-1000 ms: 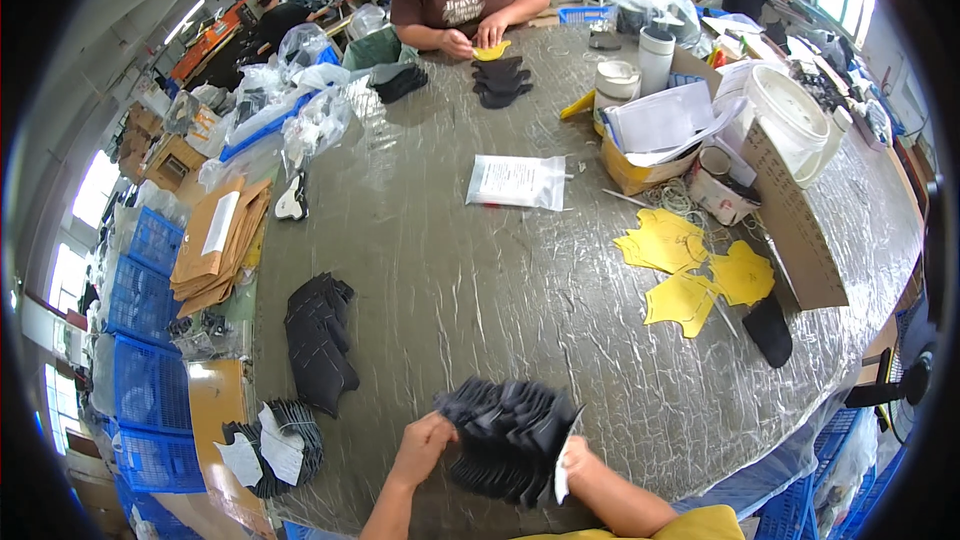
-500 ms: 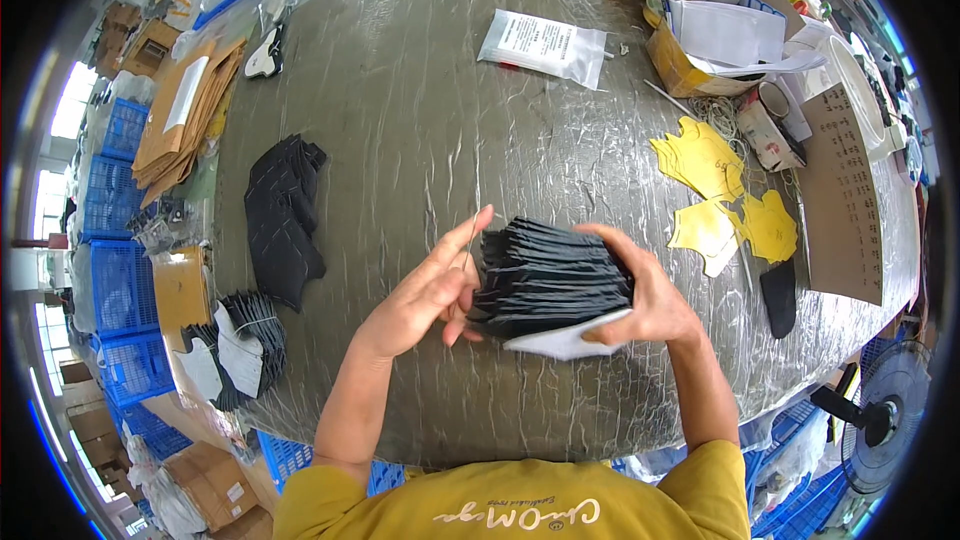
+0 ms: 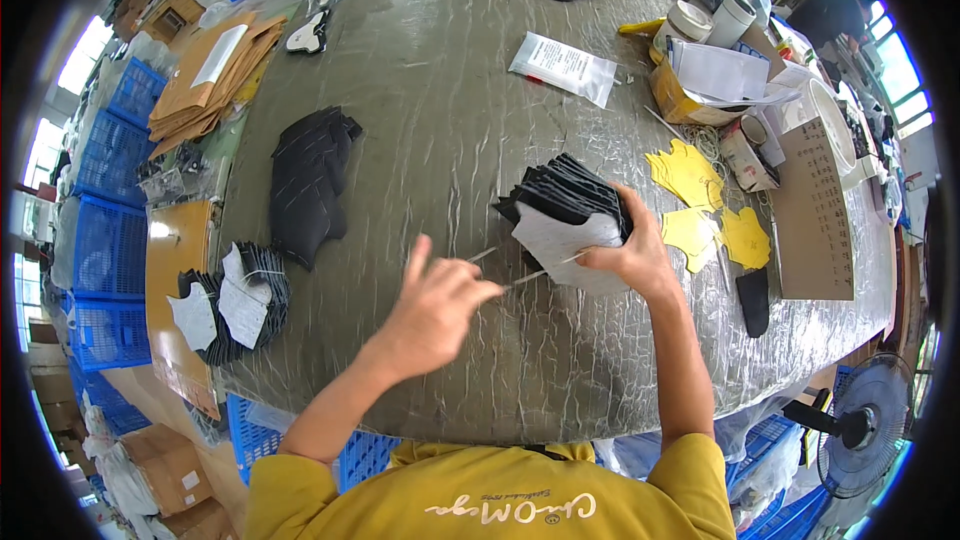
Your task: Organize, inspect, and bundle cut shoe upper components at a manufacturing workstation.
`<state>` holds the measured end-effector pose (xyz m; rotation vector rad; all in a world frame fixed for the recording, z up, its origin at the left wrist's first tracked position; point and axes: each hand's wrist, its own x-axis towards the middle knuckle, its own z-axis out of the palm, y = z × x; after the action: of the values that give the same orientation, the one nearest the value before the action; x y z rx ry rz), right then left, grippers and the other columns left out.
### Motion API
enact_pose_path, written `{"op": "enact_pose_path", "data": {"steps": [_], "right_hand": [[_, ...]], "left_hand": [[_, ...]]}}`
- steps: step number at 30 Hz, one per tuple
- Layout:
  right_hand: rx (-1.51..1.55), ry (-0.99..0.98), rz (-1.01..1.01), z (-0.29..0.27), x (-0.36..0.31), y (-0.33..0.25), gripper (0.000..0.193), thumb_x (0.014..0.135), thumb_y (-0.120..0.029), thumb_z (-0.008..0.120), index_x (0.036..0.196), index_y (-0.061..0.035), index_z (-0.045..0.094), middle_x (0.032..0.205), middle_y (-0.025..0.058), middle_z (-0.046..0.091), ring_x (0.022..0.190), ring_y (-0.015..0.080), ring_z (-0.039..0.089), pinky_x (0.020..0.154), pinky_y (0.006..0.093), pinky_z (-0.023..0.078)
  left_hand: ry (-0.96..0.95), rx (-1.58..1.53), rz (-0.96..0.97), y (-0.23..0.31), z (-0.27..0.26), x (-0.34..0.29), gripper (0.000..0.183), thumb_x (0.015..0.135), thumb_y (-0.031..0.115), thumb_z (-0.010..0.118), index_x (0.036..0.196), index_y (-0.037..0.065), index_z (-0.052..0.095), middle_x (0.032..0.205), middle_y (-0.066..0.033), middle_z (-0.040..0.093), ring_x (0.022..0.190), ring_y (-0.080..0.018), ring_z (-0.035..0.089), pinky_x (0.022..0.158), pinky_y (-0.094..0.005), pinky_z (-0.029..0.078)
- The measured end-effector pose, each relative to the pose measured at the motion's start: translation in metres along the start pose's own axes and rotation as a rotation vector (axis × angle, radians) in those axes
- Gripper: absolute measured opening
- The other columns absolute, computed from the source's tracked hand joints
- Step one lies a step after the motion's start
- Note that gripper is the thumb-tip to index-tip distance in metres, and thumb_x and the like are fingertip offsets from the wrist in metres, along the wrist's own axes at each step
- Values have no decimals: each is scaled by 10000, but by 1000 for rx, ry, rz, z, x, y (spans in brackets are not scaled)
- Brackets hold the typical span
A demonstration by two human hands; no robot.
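Observation:
My right hand (image 3: 640,252) clasps a thick stack of black cut fabric pieces (image 3: 570,180) by its right side, the thumb on a light grey piece (image 3: 565,240) that forms its near face. Left of it, my left hand (image 3: 435,305) is closed on a thin pale band (image 3: 525,279), which stretches taut from the fingers to the stack and runs across the grey face under the right thumb. Its index finger points up, apart from the rest. The stack is held tilted over the table.
Banded black-and-grey bundles (image 3: 245,300) stand at the left edge, with loose black pieces (image 3: 310,185) beyond them. Yellow pieces (image 3: 690,235), a cardboard sheet (image 3: 815,220) and a filled box (image 3: 680,95) lie right. A plastic packet (image 3: 565,68) lies ahead; another person's hand shows at the far edge.
The stack has turned, bringing its grey face up toward me. My left hand has drawn away from the stack, stretching the band. The whole view has shifted slightly.

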<state>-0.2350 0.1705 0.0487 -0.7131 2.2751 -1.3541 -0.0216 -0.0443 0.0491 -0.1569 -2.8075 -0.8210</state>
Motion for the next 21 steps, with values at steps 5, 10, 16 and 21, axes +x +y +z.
{"op": "enact_pose_path", "data": {"steps": [5,10,16,21], "right_hand": [[797,-221,205,58,-32,-10,966,500,-161,844,1385,35,512,1215,115,649,1105,236,623,1016,342,481],[1194,-353,230,107,-62,6,928,473,-126,897,1314,60,552,1107,158,714,1000,303,714,900,403,585],[1328,-362,-232,98,-76,78,917,701,-256,876,1439,58,430,1335,240,603,1202,379,624,1033,500,526],[627,-383,86,83,-79,44,664,928,-411,710,1376,30,497,1363,214,555,1208,311,597,1115,421,439]], "left_hand": [[248,-363,-286,-50,18,-16,256,838,36,649,1087,82,687,1056,-78,641,1183,-254,579,1166,-480,294],[319,-1576,-531,-56,43,0,242,969,115,586,1179,2,628,1120,-66,700,1072,-116,620,916,-308,496],[755,-1712,-331,-116,20,-44,215,1069,215,452,1106,63,599,1027,-76,675,1029,-272,682,930,-442,559],[479,-2049,-190,-64,-6,-20,391,1090,382,386,1105,59,605,871,-38,596,898,-235,661,918,-448,580]]}}
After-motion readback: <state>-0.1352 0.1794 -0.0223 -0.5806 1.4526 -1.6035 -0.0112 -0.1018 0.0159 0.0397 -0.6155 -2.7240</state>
